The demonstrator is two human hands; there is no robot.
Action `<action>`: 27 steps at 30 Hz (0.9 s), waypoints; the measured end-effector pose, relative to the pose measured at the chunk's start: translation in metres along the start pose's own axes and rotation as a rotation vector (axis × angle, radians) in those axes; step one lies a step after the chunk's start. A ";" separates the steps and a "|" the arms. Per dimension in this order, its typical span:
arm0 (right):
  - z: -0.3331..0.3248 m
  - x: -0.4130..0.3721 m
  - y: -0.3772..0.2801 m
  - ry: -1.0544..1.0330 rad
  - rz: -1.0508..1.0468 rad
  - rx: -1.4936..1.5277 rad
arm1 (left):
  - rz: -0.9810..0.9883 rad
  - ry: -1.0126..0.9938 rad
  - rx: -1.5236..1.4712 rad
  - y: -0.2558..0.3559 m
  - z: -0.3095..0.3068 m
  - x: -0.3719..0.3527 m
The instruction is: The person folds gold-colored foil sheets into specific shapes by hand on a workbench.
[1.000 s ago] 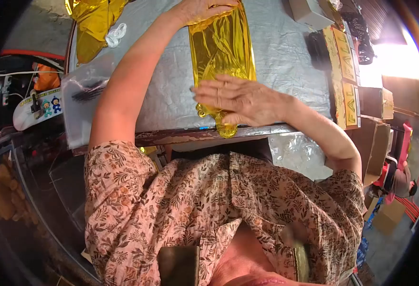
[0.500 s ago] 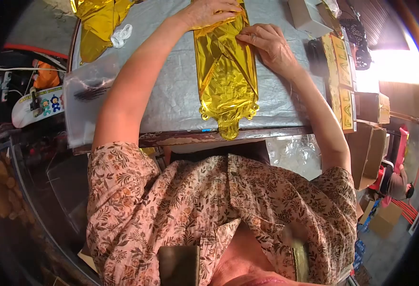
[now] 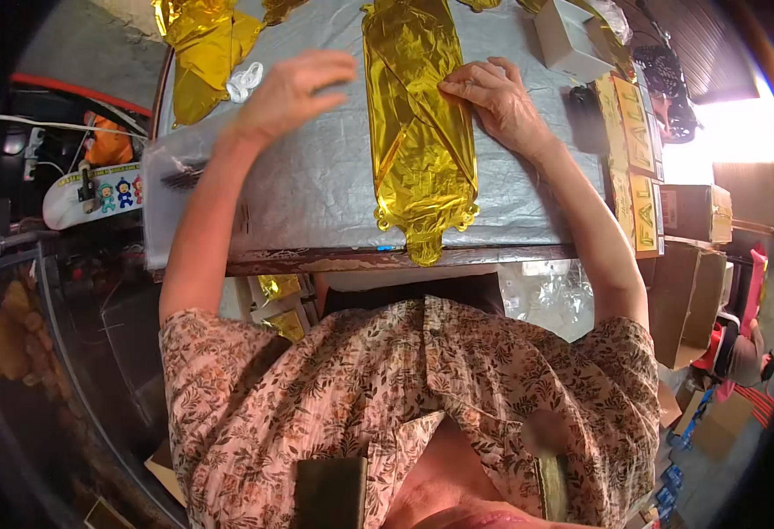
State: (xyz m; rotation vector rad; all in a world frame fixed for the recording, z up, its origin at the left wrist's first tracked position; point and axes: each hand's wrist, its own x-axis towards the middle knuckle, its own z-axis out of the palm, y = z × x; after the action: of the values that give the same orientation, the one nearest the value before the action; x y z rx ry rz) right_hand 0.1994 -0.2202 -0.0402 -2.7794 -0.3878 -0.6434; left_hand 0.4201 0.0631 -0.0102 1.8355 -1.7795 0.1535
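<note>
- Gold foil balloon: deflated, lying flat and lengthwise down the middle of the grey-covered table. It runs from the far side to the near edge.
- Its neck pokes just over the near edge of the table, right in front of you.
- Your right hand: palm down, on the balloon's right edge, about a third of the way down from the top of the picture. Fingers are held together and laid flat, with the fingertips on the foil. It presses and does not pinch.
- Your left hand: just left of the balloon, motion-blurred. Fingers are loosely spread, holding nothing. It shows no contact with the foil; I can't tell whether it touches the cover.
- Far left corner: a crumpled heap of gold foil, with a small white loop beside it, near your left hand.
- Left edge of the table: a clear plastic bag hangs partly over the side.
- Far right: a white box, and below it a black item close to your right wrist.
- Right edge: a row of yellow printed cards, with cardboard boxes beyond them, off the table.
</note>
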 end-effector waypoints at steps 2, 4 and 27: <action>0.001 -0.001 0.000 0.003 -0.001 0.000 | 0.205 -0.141 0.065 0.017 0.004 -0.006; 0.001 -0.001 0.000 0.005 -0.004 0.001 | 0.177 -0.160 0.078 0.028 0.006 -0.001; 0.005 -0.005 0.011 0.042 0.053 0.134 | 0.127 -0.091 -0.088 0.025 0.058 0.023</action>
State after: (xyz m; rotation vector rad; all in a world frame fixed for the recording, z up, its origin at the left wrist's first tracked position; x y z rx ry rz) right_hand 0.2004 -0.2301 -0.0488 -2.6358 -0.3344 -0.6373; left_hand 0.3810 0.0168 -0.0396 1.6930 -1.9347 0.0395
